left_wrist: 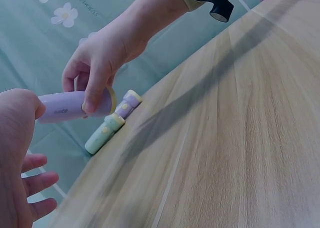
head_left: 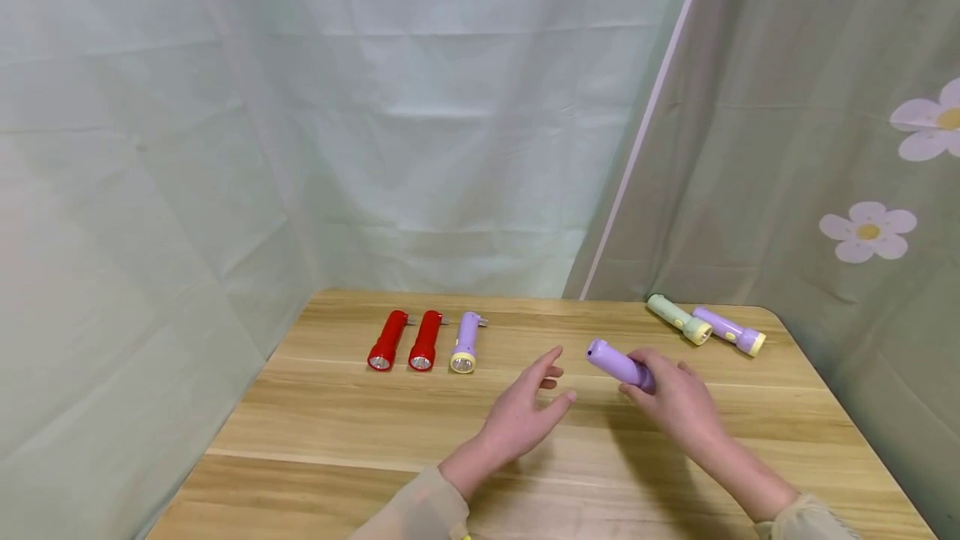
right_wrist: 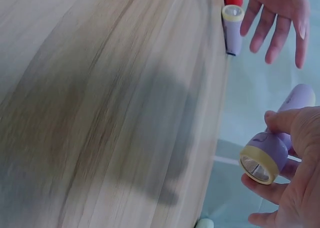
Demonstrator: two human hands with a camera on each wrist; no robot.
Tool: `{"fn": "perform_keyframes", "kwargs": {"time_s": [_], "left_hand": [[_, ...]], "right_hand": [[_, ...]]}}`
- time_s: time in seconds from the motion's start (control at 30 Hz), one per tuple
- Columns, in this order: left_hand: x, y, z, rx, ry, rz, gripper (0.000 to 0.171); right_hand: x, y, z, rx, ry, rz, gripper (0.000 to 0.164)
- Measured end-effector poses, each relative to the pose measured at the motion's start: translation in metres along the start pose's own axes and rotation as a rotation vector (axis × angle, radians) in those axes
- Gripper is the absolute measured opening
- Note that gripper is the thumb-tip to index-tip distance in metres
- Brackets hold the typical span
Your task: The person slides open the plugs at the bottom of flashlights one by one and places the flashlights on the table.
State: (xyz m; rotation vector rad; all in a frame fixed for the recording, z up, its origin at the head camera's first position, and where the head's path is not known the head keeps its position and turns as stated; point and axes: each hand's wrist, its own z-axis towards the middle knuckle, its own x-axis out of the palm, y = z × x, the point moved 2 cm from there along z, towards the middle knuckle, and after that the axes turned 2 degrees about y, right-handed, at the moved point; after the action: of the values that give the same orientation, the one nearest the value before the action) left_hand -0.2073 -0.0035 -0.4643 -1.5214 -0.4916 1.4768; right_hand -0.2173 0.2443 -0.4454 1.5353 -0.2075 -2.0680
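Note:
My right hand (head_left: pixel 678 398) grips a purple flashlight (head_left: pixel 617 363) near its head, holding it up over the table. In the right wrist view its yellow-rimmed lens (right_wrist: pixel 258 165) faces the camera, with thumb and fingers around the neck. The tail end points toward my left hand (head_left: pixel 525 411), whose fingers are extended and spread from the thumb, with nothing in them. From the left wrist, the purple flashlight (left_wrist: pixel 62 107) overlaps the left thumb's tip. Left of the hands, two red flashlights (head_left: pixel 388 342) and a purple one (head_left: pixel 466 340) lie side by side, each with plug prongs sticking out.
At the back right of the wooden table (head_left: pixel 337 423) lie a green flashlight (head_left: pixel 677 318) and another purple flashlight (head_left: pixel 727 330), close together. Pale curtains (head_left: pixel 465 123) hang behind the table, with a flowered curtain (head_left: pixel 795 148) along the right.

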Motion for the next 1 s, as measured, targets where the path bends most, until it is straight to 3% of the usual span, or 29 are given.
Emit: {"fn": "perform_keyframes", "kwargs": {"time_s": [0.23,0.43,0.57,1.0], "left_hand": [[0.002,0.000,0.003,-0.019,-0.005,-0.034,0.071],[0.003,0.003,0.006,-0.021,-0.006,-0.061,0.071],[0.003,0.003,0.007,-0.014,-0.015,-0.066,0.071],[0.003,0.003,0.020,0.001,-0.135,-0.156,0.063]], "right_hand": [[0.007,0.007,0.002,0.026,0.015,0.057,0.040],[0.014,0.009,0.003,0.020,0.013,0.092,0.048],[0.017,0.010,0.005,0.026,0.017,0.102,0.043],[0.026,0.022,0.009,0.035,-0.010,0.003,0.044]]}}
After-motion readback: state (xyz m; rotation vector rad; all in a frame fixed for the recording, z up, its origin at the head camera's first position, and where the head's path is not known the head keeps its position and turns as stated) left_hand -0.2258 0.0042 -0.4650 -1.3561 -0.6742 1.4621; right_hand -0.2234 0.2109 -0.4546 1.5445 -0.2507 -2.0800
